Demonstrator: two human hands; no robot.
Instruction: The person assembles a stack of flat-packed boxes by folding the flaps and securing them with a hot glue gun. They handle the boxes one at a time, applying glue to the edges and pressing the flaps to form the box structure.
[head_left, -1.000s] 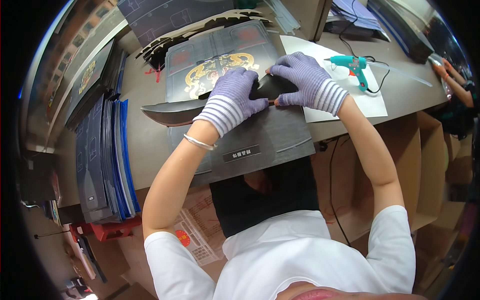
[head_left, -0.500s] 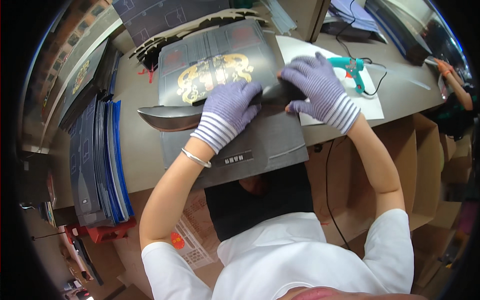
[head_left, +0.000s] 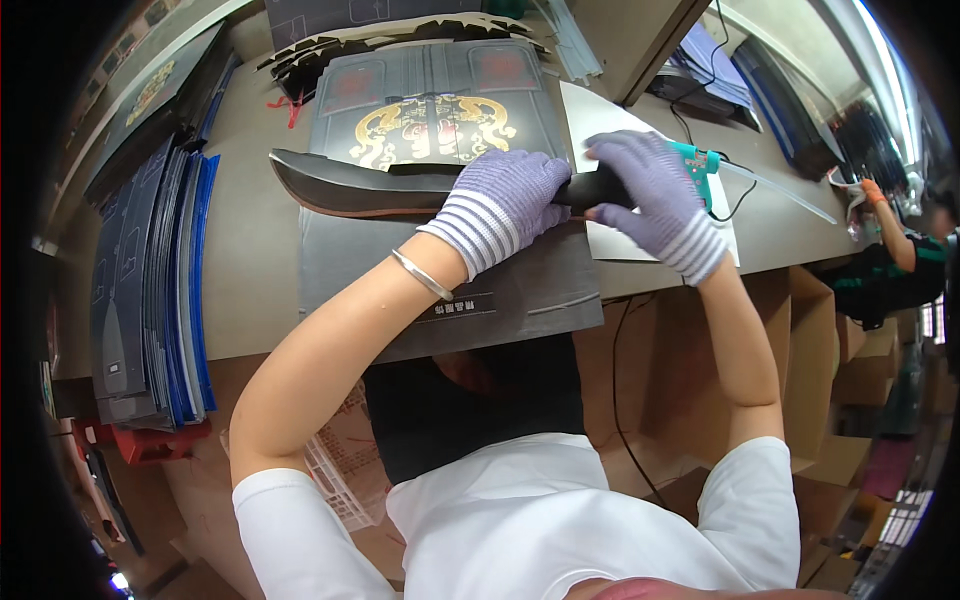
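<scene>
A dark grey paper bag [head_left: 345, 130] with gold ornament lies flat on the table before me. Across its middle rises a long, dark curved fold [head_left: 370, 188], pointed at its left end and brownish along the lower edge. My left hand [head_left: 510, 205], in a purple knitted glove with a striped cuff, is closed on this fold right of the middle. Gloved likewise, my right hand [head_left: 655, 190] curls round the fold's right end, fingers above and thumb below. It hides that end. Behind the right hand, a teal glue gun [head_left: 708, 170] is partly covered.
Flat dark and blue-edged bags [head_left: 150, 290] stand stacked at the left. A white sheet [head_left: 605, 240] lies under the right hand. Dark folded pieces [head_left: 420, 40] lie at the back. A black cable [head_left: 620, 400] hangs beside cardboard boxes [head_left: 805, 360]. Another person's arm [head_left: 890, 235] shows far right.
My left hand has slid right along the fold, closer to my right hand, and more of the fold's left part shows. My right hand now covers more of the glue gun.
</scene>
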